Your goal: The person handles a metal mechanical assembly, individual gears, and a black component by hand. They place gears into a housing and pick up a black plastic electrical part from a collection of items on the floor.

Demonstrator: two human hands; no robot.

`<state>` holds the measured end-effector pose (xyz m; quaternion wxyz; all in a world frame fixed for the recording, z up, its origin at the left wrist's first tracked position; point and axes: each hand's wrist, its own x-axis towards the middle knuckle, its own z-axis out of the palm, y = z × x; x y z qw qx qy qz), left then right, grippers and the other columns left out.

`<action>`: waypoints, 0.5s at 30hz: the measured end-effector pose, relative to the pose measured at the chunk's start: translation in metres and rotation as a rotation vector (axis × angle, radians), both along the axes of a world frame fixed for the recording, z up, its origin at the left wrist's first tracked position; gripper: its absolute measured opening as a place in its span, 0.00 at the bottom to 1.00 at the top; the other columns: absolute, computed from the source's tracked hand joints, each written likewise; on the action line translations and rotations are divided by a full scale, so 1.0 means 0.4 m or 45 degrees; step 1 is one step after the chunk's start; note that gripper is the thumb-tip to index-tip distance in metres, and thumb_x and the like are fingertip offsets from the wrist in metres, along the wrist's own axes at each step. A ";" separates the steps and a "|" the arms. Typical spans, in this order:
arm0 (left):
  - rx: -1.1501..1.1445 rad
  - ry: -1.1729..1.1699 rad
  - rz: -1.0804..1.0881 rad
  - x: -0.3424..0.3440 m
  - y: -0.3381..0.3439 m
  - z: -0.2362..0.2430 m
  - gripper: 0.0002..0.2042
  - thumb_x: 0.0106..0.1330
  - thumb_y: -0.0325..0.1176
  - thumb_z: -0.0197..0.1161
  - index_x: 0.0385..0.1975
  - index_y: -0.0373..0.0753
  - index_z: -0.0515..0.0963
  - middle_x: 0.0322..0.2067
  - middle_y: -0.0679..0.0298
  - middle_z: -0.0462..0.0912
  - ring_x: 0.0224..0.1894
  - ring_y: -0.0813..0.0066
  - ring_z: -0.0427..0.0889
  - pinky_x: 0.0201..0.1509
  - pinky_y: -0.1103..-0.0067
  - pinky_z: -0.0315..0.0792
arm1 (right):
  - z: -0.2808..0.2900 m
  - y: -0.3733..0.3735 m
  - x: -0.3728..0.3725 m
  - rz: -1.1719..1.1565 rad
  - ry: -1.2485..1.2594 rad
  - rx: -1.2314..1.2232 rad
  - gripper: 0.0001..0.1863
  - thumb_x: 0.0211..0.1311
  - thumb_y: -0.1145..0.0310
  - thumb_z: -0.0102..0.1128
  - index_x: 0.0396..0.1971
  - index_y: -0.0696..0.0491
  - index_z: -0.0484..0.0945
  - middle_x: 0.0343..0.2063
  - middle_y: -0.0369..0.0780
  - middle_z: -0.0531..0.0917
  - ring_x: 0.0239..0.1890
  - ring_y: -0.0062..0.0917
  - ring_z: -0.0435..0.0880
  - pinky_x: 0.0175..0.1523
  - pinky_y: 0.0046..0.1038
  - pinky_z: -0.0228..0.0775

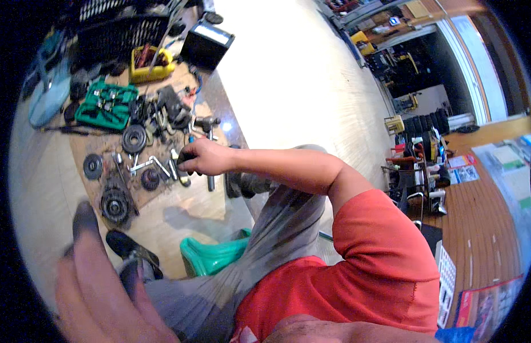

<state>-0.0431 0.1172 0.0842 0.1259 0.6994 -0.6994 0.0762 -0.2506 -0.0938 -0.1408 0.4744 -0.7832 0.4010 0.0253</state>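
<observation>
Left hand [99, 286] sits nearest the lens, blurred and cut off by the lower edge, fingers spread wide, holding nothing visible. Right arm stretches forward across the grey-trousered knee; the right hand [205, 157] is curled tight round a dark tool [185, 155], mostly hidden by the fingers, type not discernible. It sits over the cardboard [162, 191] on the floor, among gears [134, 139] and wrenches [148, 164], near the green socket case [105, 106]. Green stool [211, 257] partly hidden behind the leg.
</observation>
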 end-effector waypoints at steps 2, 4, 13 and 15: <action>0.091 0.014 -0.023 -0.020 -0.011 0.038 0.16 0.62 0.24 0.56 0.51 0.30 0.73 0.35 0.53 0.79 0.33 0.55 0.80 0.36 0.69 0.77 | 0.071 -0.012 -0.002 0.090 -0.056 -0.316 0.16 0.59 0.60 0.64 0.31 0.61 0.79 0.23 0.47 0.81 0.26 0.33 0.82 0.34 0.35 0.73; 0.094 -0.034 -0.022 -0.039 -0.038 0.043 0.17 0.60 0.24 0.57 0.50 0.32 0.74 0.36 0.53 0.79 0.36 0.54 0.80 0.38 0.68 0.76 | 0.122 -0.007 0.009 0.152 -0.119 -0.488 0.15 0.58 0.61 0.63 0.31 0.60 0.78 0.28 0.52 0.81 0.34 0.47 0.81 0.40 0.41 0.72; 0.207 -0.131 0.260 -0.097 -0.136 -0.038 0.20 0.54 0.22 0.62 0.49 0.40 0.74 0.42 0.53 0.79 0.47 0.52 0.78 0.48 0.63 0.73 | 0.253 0.048 0.016 0.638 0.223 -0.650 0.16 0.58 0.57 0.62 0.34 0.56 0.77 0.27 0.49 0.83 0.32 0.48 0.83 0.39 0.46 0.76; 0.299 0.047 0.241 -0.113 -0.173 -0.061 0.16 0.55 0.23 0.60 0.46 0.39 0.75 0.40 0.53 0.79 0.43 0.53 0.79 0.45 0.63 0.74 | 0.280 0.011 0.014 0.515 0.280 -0.842 0.17 0.55 0.57 0.65 0.33 0.56 0.77 0.27 0.50 0.83 0.32 0.48 0.83 0.39 0.45 0.75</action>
